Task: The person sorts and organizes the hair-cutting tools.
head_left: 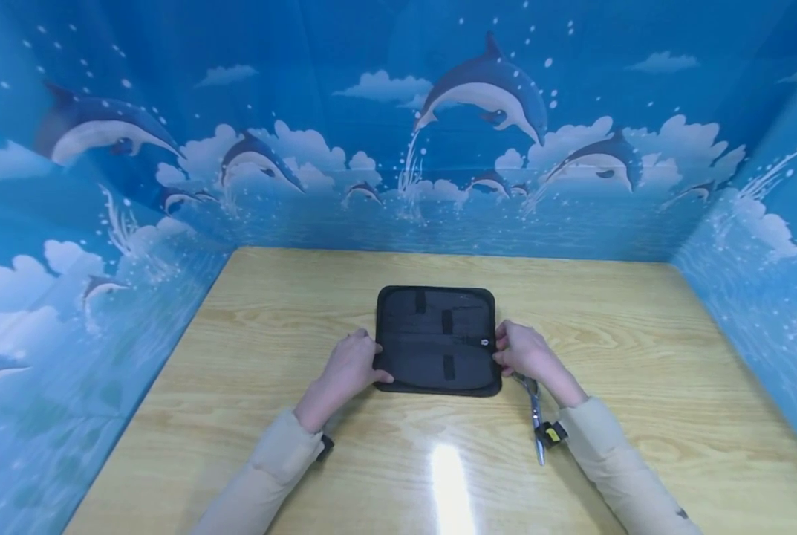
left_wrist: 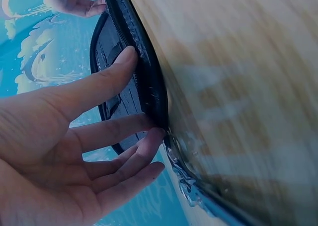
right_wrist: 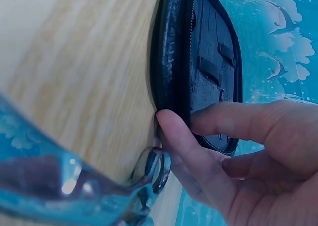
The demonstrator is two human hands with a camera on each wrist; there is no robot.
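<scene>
Woodgrain tabletop (head_left: 271, 334), round-cornered black case (head_left: 431, 342)

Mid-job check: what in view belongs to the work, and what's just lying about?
Part of the job:
Black zippered case, held at both sides

Just lying about, it seems:
Metal scissors on the wooden table, perhaps for later
Shiny object in the left wrist view, too blurred to identify
Dolphin-print backdrop, scenery only

Case (head_left: 414, 362) sits on the table (head_left: 271, 297), between the two hands. Left hand (head_left: 351, 364) on its left edge, thumb near the near-left corner. Right hand (head_left: 524, 349) on its right edge. Scissors (head_left: 535, 412) on the table, near-right of the case, tips toward the near side. Backdrop (head_left: 371, 227) behind the far edge, also left and right.
</scene>
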